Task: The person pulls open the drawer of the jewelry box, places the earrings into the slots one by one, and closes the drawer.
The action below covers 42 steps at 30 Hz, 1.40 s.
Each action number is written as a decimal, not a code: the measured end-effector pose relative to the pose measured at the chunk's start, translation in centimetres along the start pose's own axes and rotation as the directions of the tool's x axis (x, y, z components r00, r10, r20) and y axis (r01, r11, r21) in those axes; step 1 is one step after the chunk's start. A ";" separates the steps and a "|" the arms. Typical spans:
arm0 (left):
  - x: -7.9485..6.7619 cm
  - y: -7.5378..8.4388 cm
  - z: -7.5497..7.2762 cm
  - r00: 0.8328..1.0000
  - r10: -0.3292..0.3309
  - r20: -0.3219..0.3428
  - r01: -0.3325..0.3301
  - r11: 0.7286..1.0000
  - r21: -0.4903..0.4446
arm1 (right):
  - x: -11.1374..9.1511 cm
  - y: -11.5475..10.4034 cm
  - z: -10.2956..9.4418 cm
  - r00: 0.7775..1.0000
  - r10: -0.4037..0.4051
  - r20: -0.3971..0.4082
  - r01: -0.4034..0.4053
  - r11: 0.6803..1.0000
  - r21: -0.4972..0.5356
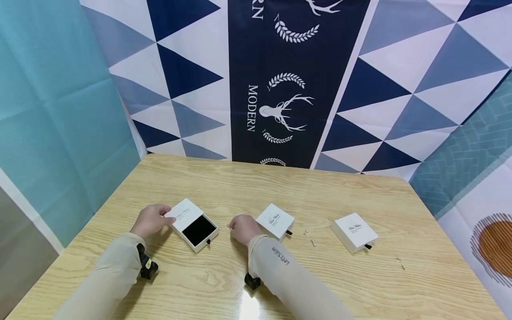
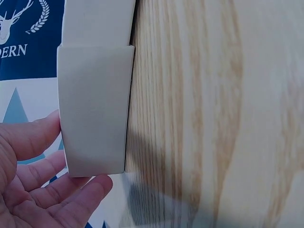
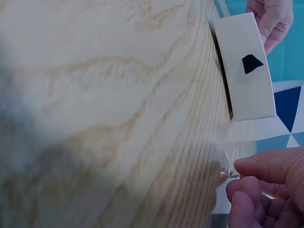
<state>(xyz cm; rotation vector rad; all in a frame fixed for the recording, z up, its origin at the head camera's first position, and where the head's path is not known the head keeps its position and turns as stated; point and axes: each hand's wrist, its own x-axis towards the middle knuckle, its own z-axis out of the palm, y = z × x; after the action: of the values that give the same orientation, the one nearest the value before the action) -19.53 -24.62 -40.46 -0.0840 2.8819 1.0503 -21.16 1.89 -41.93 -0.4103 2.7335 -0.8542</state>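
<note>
A white drawer-style gift box [image 1: 184, 215] stands partly pulled out at the left, its black-lined drawer showing beyond the sleeve. My left hand [image 1: 152, 218] holds the sleeve's far-left end, thumb on top and fingers at the side. In the left wrist view the thumb and fingers lie around the end of the box [image 2: 95, 109]. Right of the drawer, my right hand [image 1: 245, 229] is low over the table. Its thumb and finger pinch a small, shiny piece of jewelry [image 3: 231, 172], whose exact kind is too small to make out. A black ribbon tab [image 3: 251, 64] hangs from the drawer front.
Two closed white gift boxes with black tabs stand on the wooden table [image 1: 304, 284], one in the middle [image 1: 276, 220] and one at the right [image 1: 354, 231]. Small shiny pieces [image 1: 313, 242] lie between them, and another thin piece [image 1: 401, 264] lies farther right.
</note>
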 end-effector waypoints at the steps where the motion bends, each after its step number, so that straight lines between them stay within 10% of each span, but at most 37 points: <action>1: 0.0 0.0 0.0 1.000 -0.001 0.001 0.001 1.000 0.000 | 0.0 0.0 0.0 1.000 -0.003 0.000 0.003 1.000 -0.008; 42: 0.0 -0.6 0.2 0.999 0.038 -0.025 -0.038 0.999 0.004 | 0.6 0.4 0.2 0.999 -0.037 -0.027 0.035 0.997 -0.072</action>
<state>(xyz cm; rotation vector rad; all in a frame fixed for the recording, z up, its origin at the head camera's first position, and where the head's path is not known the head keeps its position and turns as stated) -19.52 -24.96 -40.95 -0.0419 2.9190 1.0578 -21.69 1.87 -42.44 -0.4659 2.7971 -0.7788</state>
